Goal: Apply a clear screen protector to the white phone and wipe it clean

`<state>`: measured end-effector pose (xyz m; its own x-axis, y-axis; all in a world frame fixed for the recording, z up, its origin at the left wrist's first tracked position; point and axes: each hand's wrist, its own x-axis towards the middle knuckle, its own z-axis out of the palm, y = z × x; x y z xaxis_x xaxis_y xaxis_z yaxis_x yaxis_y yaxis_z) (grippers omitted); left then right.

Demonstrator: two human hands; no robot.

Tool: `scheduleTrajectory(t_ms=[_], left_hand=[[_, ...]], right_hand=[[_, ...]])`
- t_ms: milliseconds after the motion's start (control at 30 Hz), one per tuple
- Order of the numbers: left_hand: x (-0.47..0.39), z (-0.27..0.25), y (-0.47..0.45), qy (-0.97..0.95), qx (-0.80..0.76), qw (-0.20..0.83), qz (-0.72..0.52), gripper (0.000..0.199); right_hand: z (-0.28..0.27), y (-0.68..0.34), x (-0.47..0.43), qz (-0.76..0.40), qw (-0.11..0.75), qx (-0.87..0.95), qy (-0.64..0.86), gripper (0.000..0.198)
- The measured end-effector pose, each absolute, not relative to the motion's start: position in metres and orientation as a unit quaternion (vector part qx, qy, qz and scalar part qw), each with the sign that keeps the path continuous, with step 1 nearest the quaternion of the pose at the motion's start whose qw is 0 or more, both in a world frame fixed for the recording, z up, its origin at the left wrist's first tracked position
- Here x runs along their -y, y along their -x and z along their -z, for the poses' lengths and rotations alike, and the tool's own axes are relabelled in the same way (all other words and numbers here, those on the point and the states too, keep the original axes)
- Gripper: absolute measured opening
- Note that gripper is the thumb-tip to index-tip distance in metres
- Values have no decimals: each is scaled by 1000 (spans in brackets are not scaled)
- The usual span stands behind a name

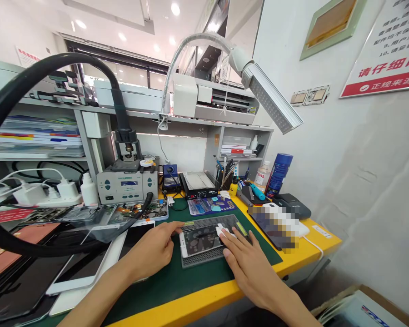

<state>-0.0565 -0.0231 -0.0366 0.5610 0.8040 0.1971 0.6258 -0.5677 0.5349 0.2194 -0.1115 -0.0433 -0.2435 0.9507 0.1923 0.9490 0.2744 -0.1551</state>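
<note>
A white-framed smartphone (201, 240) lies face up on a grey perforated pad (199, 260), with round smudges across its dark screen. My left hand (153, 247) is closed at the phone's left end, its index finger stretched to the upper left corner and the other fingers curled. My right hand (247, 261) holds a small white wipe (220, 229) down on the screen's right part. Its fingers are spread over the wipe, and part of the wipe is hidden beneath them.
Several phones and tablets (85, 259) lie left, beneath a thick black hose (30, 68). A grey soldering station (127, 188) stands behind. Rightward on the yellow table (322, 245) lie a dark phone (267, 229), a blue can (279, 175) and a black box (293, 205). A lamp (272, 95) hangs overhead.
</note>
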Motion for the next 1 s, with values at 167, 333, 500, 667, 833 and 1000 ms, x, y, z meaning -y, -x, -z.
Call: scheduleTrajectory(t_ms=[167, 333, 500, 667, 833, 1000], left_hand=[[22, 38, 57, -860, -415, 197, -222, 54], [21, 39, 58, -860, -417, 199, -214, 52], [20, 41, 56, -863, -413, 190, -222, 53], [21, 37, 56, -860, -415, 198, -220, 53], [21, 36, 55, -860, -409, 202, -227, 53], [22, 36, 54, -861, -410, 196, -229, 54]], right_hand=[[41, -217, 100, -18, 122, 783, 610, 52], [41, -216, 90, -29, 129, 777, 616, 55], [40, -212, 84, -41, 130, 772, 621, 57], [37, -204, 84, -40, 131, 769, 625, 60], [34, -193, 87, -25, 135, 775, 617, 62], [34, -176, 89, -25, 141, 791, 594, 60]])
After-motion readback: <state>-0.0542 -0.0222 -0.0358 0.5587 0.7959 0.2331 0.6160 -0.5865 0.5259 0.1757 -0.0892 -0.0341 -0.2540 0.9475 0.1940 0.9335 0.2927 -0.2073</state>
